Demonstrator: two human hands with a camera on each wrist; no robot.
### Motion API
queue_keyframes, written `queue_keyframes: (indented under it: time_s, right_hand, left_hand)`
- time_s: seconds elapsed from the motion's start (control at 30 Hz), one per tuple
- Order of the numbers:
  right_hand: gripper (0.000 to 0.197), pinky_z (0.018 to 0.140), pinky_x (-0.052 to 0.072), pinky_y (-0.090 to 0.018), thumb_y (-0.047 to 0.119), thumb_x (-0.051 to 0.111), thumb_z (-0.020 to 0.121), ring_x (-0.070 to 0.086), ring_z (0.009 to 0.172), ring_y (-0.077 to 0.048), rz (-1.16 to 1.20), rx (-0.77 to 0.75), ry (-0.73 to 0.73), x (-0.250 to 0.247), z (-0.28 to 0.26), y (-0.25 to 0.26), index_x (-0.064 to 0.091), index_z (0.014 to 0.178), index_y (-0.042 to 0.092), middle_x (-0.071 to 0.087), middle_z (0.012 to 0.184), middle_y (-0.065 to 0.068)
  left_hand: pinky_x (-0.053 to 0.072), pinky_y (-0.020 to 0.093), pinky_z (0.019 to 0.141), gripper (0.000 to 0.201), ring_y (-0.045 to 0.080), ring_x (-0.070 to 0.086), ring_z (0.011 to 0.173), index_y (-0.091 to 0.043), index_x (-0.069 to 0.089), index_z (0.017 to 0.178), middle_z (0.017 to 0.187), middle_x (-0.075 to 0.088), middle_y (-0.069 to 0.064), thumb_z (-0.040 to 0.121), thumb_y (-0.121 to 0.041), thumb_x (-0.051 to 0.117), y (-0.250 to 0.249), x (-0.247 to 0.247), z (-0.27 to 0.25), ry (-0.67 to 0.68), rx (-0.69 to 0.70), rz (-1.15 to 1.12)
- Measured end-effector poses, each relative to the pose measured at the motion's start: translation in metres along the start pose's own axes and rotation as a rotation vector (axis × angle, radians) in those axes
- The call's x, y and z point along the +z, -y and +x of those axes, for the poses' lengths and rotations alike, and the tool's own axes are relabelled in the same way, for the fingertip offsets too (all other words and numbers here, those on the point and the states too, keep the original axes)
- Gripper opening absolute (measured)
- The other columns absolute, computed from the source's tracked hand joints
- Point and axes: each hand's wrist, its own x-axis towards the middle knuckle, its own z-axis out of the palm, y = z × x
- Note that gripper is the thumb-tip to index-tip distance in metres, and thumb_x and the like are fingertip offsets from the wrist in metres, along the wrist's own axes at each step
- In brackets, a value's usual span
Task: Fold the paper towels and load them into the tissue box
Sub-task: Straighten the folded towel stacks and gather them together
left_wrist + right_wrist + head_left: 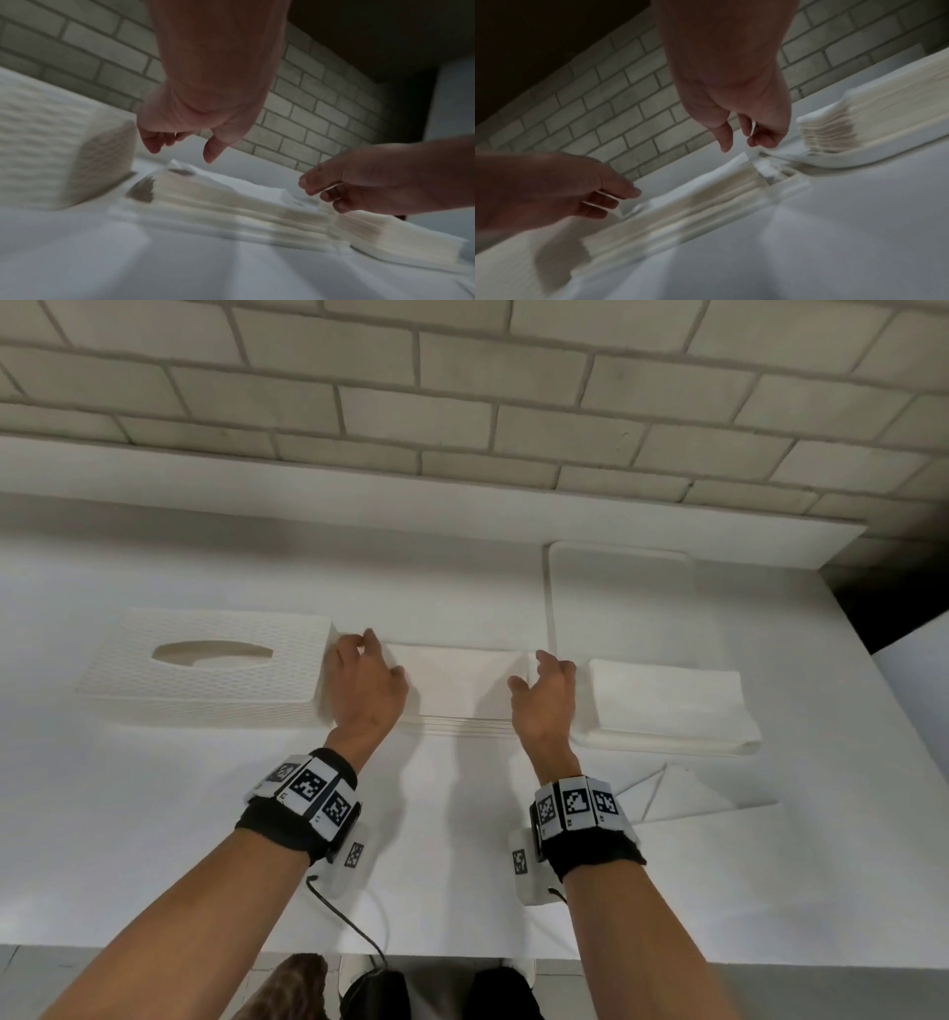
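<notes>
A white textured tissue box with an oval slot lies at the left. Beside it a stack of folded paper towels rests on the white table. My left hand hovers over the stack's far left corner, fingers loosely curled and holding nothing. My right hand hangs over the far right corner, also holding nothing. A second towel stack lies to the right.
A flat white tray carries the right-hand stack. One loose folded towel lies near my right wrist. A brick wall runs behind the table, whose right edge drops into a dark gap.
</notes>
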Motion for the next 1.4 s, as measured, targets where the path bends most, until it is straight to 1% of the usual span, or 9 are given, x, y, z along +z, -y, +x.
queue_keyframes:
  time_s: [0.2,0.4,0.57,0.73,0.9,1.13,1.2,1.3,1.4]
  right_hand:
    - [0.033,0.090,0.051,-0.034,0.009,0.059,0.093,0.054,0.099,-0.018,0.165,0.024,-0.231,-0.070,-0.028,-0.025,0.057,0.126,0.008,0.051,0.122,-0.010]
    - [0.033,0.094,0.044,-0.035,0.015,0.061,0.091,0.054,0.118,-0.030,0.018,0.318,-0.413,-0.169,-0.048,-0.114,0.061,0.123,0.008,0.051,0.130,-0.015]
    - [0.051,0.099,0.037,-0.049,0.021,0.068,0.086,0.039,0.126,-0.037,-0.267,0.671,-0.321,-0.208,-0.071,-0.168,0.048,0.130,0.005,0.041,0.136,-0.018]
    - [0.067,0.101,0.034,-0.051,0.031,0.079,0.076,0.037,0.129,-0.034,-0.269,0.731,-0.252,-0.221,-0.067,-0.182,0.047,0.130,0.007,0.048,0.136,-0.015]
    - [0.051,0.099,0.041,-0.040,0.015,0.074,0.083,0.052,0.124,-0.034,-0.145,0.654,-0.194,-0.237,-0.065,-0.179,0.057,0.130,0.007,0.059,0.131,-0.016]
    - [0.011,0.055,0.050,-0.025,0.003,0.072,0.081,0.061,0.066,-0.017,0.229,0.209,0.149,-0.271,-0.068,-0.120,0.068,0.080,0.013,0.066,0.074,-0.003]
    - [0.006,0.056,0.050,-0.024,0.017,0.073,0.083,0.063,0.067,-0.014,0.313,0.178,0.187,-0.267,-0.065,-0.105,0.072,0.086,0.012,0.070,0.079,-0.001]
    - [0.036,0.063,0.053,-0.029,0.039,0.067,0.088,0.066,0.076,-0.018,0.192,0.280,0.014,-0.243,-0.055,-0.116,0.070,0.103,0.007,0.071,0.094,-0.006]
    - [0.063,0.098,0.048,-0.041,0.037,0.076,0.079,0.055,0.117,-0.032,-0.192,0.453,-0.012,-0.212,-0.055,-0.146,0.055,0.129,0.005,0.052,0.129,-0.014]
  left_hand:
    - [0.039,0.035,0.100,0.049,0.028,0.048,0.122,-0.010,0.047,0.140,0.132,0.051,0.012,0.093,-0.014,0.057,-0.071,-0.005,-0.037,0.068,0.250,-0.395]
    - [0.046,0.010,0.076,0.028,0.008,0.062,0.086,-0.016,0.064,0.118,0.096,0.067,-0.002,0.091,-0.009,0.059,-0.151,0.021,-0.096,0.527,0.379,-0.715]
    - [0.048,0.022,0.073,0.026,0.017,0.065,0.088,-0.012,0.066,0.116,0.098,0.071,0.004,0.093,-0.006,0.055,-0.181,0.046,-0.128,0.809,0.359,-0.705]
    - [0.046,0.023,0.070,0.023,0.017,0.064,0.085,-0.013,0.067,0.110,0.094,0.071,0.001,0.092,-0.006,0.055,-0.196,0.059,-0.140,0.872,0.338,-0.678]
    - [0.046,0.018,0.073,0.023,0.013,0.062,0.092,-0.012,0.068,0.111,0.105,0.070,0.005,0.091,-0.008,0.060,-0.198,0.066,-0.145,0.867,0.296,-0.688]
    - [0.047,0.023,0.093,0.061,0.008,0.057,0.115,-0.025,0.054,0.133,0.125,0.061,-0.006,0.077,-0.027,0.079,-0.202,0.062,-0.154,1.005,0.388,-0.680]
    - [0.054,0.031,0.089,0.042,0.018,0.068,0.103,-0.019,0.063,0.121,0.116,0.070,0.002,0.081,-0.023,0.076,-0.201,0.057,-0.155,1.043,0.372,-0.673]
    - [0.055,0.029,0.073,0.008,0.022,0.071,0.084,-0.014,0.070,0.093,0.094,0.073,0.004,0.086,-0.018,0.070,-0.186,0.050,-0.145,0.870,0.276,-0.698]
    - [0.053,0.034,0.075,0.006,0.026,0.068,0.083,-0.014,0.069,0.082,0.088,0.072,0.006,0.087,-0.015,0.067,-0.159,0.045,-0.125,0.746,0.144,-0.720]
